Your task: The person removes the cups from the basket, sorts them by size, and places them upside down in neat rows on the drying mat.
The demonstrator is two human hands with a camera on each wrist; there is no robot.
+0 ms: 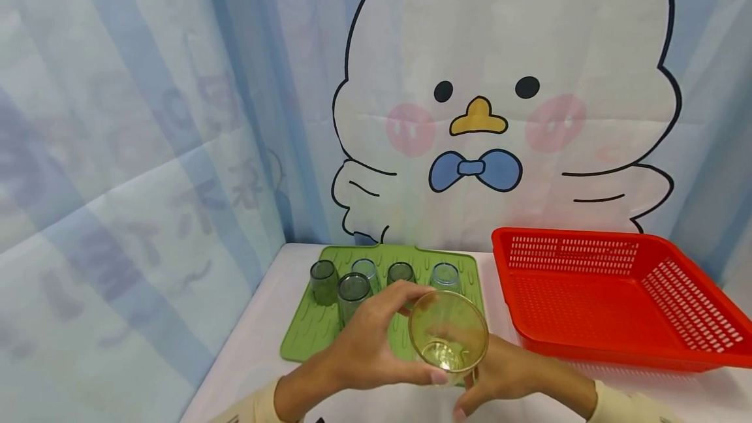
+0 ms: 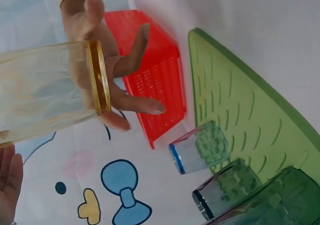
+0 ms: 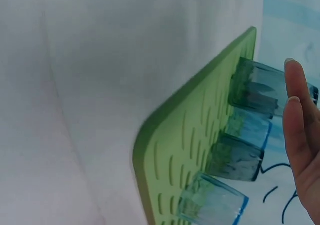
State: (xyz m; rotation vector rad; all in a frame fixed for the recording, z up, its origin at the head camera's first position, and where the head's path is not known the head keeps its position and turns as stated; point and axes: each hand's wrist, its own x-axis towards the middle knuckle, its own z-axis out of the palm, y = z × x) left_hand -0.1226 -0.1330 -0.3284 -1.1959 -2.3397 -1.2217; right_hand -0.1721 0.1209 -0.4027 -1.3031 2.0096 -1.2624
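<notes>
My left hand (image 1: pixel 367 348) grips an amber-tinted drinking glass (image 1: pixel 449 328), thumb on the near side and fingers around the far side. The glass is tilted, its round mouth facing the head camera. Close behind it is my right hand (image 1: pixel 510 365), its thumb extended downward. The left wrist view shows that right hand (image 2: pixel 107 60) with spread fingers beyond the glass's golden rim (image 2: pixel 98 77); part of its palm shows through the glass. Two straight fingertips (image 3: pixel 295 120) appear at the edge of the right wrist view.
Behind my hands lies a green ridged drying mat (image 1: pixel 302 338). Several green and bluish glasses stand on it, including a dark green glass (image 1: pixel 324 282) and a bluish glass (image 1: pixel 444 275). A red plastic basket (image 1: pixel 587 344) sits to the right. A printed curtain (image 1: pixel 611 83) hangs behind the table.
</notes>
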